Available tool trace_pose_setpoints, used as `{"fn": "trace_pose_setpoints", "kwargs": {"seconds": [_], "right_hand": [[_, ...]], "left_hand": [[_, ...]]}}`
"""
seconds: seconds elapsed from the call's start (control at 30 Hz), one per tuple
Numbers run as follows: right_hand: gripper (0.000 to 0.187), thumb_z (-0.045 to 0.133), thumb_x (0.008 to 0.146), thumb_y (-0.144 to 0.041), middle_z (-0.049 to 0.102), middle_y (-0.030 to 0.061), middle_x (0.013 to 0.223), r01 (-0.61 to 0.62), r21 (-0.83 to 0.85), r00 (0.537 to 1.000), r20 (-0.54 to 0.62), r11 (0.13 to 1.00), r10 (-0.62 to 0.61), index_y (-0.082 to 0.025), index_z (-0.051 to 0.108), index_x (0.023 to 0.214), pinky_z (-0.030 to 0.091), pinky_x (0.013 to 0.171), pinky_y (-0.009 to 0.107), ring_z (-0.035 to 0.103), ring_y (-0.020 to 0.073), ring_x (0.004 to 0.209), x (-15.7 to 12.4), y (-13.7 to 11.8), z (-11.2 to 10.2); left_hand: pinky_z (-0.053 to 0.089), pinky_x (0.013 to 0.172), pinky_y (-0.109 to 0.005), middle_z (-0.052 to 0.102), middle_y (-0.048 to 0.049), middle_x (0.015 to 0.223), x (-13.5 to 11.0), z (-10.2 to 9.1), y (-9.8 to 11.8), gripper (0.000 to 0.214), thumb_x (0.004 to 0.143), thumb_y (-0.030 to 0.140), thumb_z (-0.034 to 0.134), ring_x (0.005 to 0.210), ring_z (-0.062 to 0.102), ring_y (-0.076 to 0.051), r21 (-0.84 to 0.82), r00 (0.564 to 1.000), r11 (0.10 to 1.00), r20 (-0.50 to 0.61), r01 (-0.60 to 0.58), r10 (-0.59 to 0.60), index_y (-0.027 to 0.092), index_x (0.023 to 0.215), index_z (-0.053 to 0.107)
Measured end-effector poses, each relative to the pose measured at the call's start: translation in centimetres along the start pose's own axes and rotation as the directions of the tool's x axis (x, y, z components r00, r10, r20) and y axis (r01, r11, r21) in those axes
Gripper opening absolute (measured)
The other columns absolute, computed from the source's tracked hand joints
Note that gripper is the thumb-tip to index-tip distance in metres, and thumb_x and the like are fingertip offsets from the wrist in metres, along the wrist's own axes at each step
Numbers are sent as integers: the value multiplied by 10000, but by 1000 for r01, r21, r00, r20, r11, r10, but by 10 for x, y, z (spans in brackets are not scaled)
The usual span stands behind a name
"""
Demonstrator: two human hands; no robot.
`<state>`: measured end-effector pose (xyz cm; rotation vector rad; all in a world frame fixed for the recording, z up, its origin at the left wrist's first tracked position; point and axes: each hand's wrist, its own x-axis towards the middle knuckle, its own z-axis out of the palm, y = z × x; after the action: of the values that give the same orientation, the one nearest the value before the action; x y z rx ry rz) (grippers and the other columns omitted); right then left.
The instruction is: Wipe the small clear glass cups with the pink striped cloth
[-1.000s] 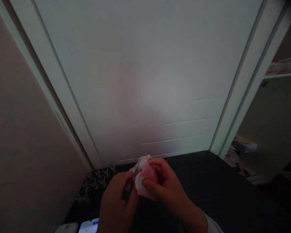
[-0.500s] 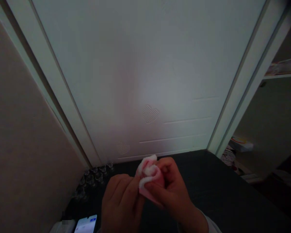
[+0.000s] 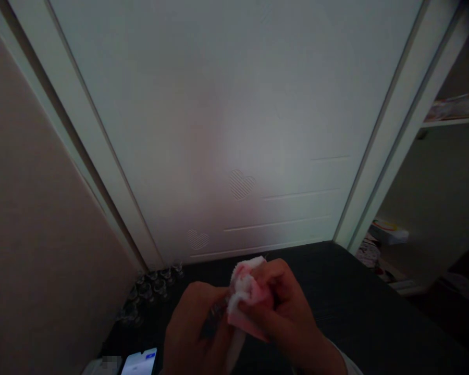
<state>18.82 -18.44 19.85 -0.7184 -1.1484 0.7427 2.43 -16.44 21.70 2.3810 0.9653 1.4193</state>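
A pink cloth with white fuzzy edges point(image 3: 250, 304) is bunched up above the dark table. My right hand point(image 3: 291, 315) is closed on it, thumb at the near side and fingers at the far side. My left hand point(image 3: 193, 328) is curled at the cloth's left side, gripping a small clear glass point(image 3: 216, 314) that shows between thumb and fingers. The cloth touches the glass's right end and hides part of it. Several similar small clear glasses point(image 3: 159, 287) stand in a group at the table's back left.
The dark table point(image 3: 336, 297) meets a white panel with embossed hearts point(image 3: 242, 184). A lit phone point(image 3: 139, 361) lies at the front left beside a pale object point(image 3: 96, 366). Open shelves point(image 3: 453, 124) holding assorted items stand on the right.
Both hands and the cloth have shifted slightly to the right. My left hand has turned and its fingers have parted, so the clear glass now shows.
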Motion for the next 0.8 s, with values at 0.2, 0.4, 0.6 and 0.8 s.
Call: {"fn": "trace_pose_setpoints", "kwargs": {"seconds": [0.2, 0.4, 0.6, 0.8], "right_hand": [[213, 734, 756, -123, 662, -21, 791, 34, -101, 999, 7, 994, -33, -295, 688, 873, 437, 594, 257, 584, 161, 659, 2, 4, -4], [61, 696, 898, -338, 712, -6, 804, 23, -160, 1000, 16, 987, -21, -294, 709, 937, 461, 615, 265, 623, 165, 683, 7, 8, -6], [273, 621, 930, -531, 699, -2, 779, -49, -138, 996, -84, 989, 38, -275, 705, 886, 478, 623, 270, 626, 164, 688, 11, 10, 3], [260, 669, 892, -519, 703, 6, 792, -82, -155, 982, -180, 984, 53, -261, 700, 877, 488, 636, 299, 627, 177, 706, 16, 16, -1]], "left_hand": [[487, 554, -234, 699, 16, 710, 4, -1, -1, 168, 944, 301, 585, 579, 622, -138, -107, 993, 990, 81, 97, -89, 237, 910, 736], [474, 527, -235, 672, -5, 651, 7, 4, 4, 182, 899, 236, 581, 562, 614, -145, -29, 995, 995, 17, 95, -95, 188, 768, 698], [460, 479, -246, 658, -28, 609, 8, 12, 8, 201, 863, 203, 520, 515, 602, -154, 47, 994, 993, -8, 107, -107, 162, 726, 660], [515, 609, -292, 696, -29, 753, 3, 16, 7, 53, 821, 201, 620, 672, 656, -192, 67, 990, 995, 115, 79, -86, 183, 863, 648]]}}
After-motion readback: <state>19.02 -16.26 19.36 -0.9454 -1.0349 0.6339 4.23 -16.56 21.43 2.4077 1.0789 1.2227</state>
